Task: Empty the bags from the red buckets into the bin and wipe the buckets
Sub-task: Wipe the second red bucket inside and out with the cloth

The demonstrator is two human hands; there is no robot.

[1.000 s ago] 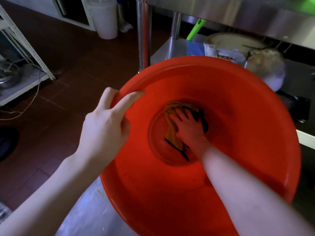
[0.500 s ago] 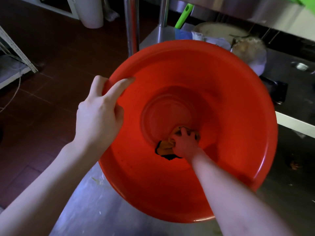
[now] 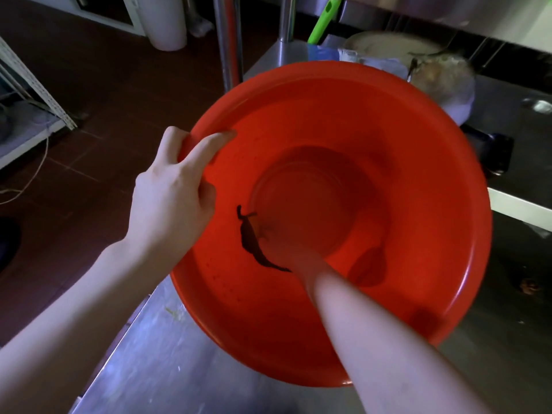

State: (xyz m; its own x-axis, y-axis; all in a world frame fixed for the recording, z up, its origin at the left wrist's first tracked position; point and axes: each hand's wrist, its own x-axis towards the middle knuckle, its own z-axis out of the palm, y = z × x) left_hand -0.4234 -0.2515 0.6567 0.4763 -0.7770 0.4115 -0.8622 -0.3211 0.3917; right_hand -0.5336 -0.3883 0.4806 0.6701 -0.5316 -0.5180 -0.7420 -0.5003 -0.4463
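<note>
Head view: red bucket (image 3: 418, 174) sits at the steel counter's (image 3: 149, 369) left edge. Left hand (image 3: 170, 198) clasps its left rim, one finger inside. Right hand (image 3: 279, 245), blurred, reaches deep inside against a dark cloth (image 3: 250, 238) low on the inner wall; its grip cannot be determined.

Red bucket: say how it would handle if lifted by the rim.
Probably light: the left hand steadies the red bucket by its rim alone. Likely stiff: the rim looks round under that grip. Its glossy plastic wall may be slippery.
</note>
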